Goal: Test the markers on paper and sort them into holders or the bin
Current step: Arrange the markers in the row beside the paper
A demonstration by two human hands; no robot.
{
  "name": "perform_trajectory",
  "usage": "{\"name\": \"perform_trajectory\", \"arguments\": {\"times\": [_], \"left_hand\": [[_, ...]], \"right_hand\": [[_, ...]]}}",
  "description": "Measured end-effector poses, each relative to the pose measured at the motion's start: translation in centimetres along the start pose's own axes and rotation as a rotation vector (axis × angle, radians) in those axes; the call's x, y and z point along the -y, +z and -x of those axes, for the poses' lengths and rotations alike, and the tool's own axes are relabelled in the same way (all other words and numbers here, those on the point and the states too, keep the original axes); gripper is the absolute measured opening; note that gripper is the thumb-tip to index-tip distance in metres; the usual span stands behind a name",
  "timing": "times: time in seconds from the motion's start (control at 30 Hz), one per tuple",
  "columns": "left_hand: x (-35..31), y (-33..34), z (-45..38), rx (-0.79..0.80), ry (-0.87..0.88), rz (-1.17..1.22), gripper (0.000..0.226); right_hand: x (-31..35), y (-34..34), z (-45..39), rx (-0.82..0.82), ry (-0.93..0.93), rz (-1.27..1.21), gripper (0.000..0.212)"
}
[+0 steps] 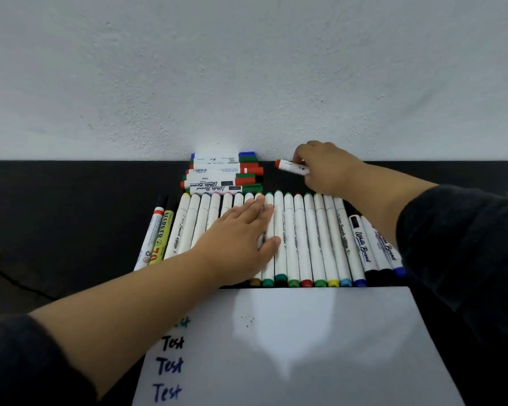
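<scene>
Three handwritten "Test" words mark the white paper sheet (pixel 320 347). Flat left hand (pixel 241 241) presses the white marker row (pixel 305 238). Right hand (pixel 323 168) pinches a red-capped white marker (pixel 288 166) beside stacked "White Board" markers (pixel 222 175).

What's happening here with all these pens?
A person is going through a batch of markers. The right hand grips a red-capped marker near the wall, beside a stack of whiteboard markers. The left hand rests flat on a row of white markers laid side by side. In front lies a sheet of paper with "Test" written on it several times.
</scene>
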State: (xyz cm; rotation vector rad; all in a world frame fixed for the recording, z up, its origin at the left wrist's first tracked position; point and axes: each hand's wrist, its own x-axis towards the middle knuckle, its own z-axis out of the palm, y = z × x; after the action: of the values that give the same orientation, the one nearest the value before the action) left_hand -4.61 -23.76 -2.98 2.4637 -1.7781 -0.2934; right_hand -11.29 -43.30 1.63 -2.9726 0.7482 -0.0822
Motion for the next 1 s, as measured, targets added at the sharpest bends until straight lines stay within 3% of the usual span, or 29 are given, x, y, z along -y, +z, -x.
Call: {"name": "perform_trajectory", "arguments": {"times": [0.3,0.4,0.53,0.63,0.7,1.0], "left_hand": [[-0.8,-2.0,0.3,0.036,-0.001,-0.134,0.064],[-2.5,-3.6,1.8,0.011,-0.057,0.146,0.059],[-4.6,-4.7,6.1,0.022,-0.186,0.854,0.042],[-5.2,-5.2,9.0,0.029,-0.355,1.184,0.017],[-5.5,-5.6,11.1,0.023,-0.420,1.442,0.016],[-4.7,-5.7,19.6,0.004,-0.448,1.473,0.022]], "right_hand": [[3.0,-6.0,5.5,0.139,0.195,-0.577,0.028],[4.1,-7.2,7.4,0.155,0.229,-0.738,0.019],[6.2,-7.8,10.0,0.116,0.300,-0.970,0.006],[8.2,-7.8,11.8,0.091,0.350,-1.096,0.006],[9.8,-7.8,13.3,0.102,0.363,-1.144,0.006],[16.0,-5.8,18.2,0.077,0.423,-1.292,0.013]]}}
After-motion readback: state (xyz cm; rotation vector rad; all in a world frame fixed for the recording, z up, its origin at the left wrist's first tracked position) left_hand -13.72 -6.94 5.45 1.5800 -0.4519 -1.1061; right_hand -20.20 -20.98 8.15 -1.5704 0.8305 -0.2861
